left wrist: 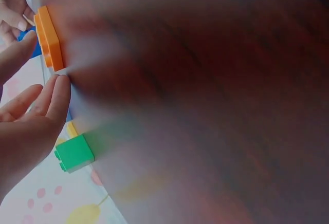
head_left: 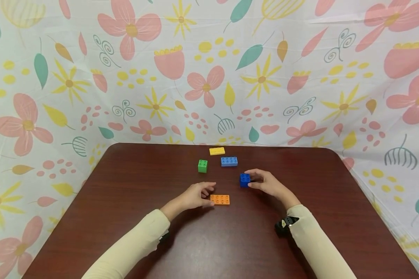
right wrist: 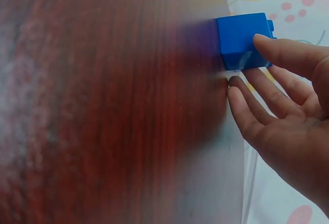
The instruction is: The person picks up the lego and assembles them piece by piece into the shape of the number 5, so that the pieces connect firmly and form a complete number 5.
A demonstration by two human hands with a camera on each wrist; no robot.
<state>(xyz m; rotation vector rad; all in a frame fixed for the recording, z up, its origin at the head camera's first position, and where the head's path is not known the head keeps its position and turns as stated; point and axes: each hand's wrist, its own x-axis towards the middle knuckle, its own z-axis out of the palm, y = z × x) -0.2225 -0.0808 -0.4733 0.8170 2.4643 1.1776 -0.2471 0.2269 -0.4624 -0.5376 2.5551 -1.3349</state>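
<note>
A square blue brick (head_left: 244,180) stands on the table with its studs up. My right hand (head_left: 267,184) pinches it, the thumb on the near side and a finger at the far side; the right wrist view shows the thumb against the blue brick (right wrist: 244,41). A flat orange brick (head_left: 220,200) lies nearer to me. My left hand (head_left: 193,195) is at its left end, thumb tip close beside it and the fingers apart from it. In the left wrist view, the orange brick (left wrist: 49,39) appears beyond the left thumb and fingertips.
Farther back on the dark wooden table (head_left: 143,166) stand a square green brick (head_left: 202,166), a longer light blue brick (head_left: 229,161) and a flat yellow brick (head_left: 217,151). A flower-patterned cloth (head_left: 206,116) hangs behind the table's far edge.
</note>
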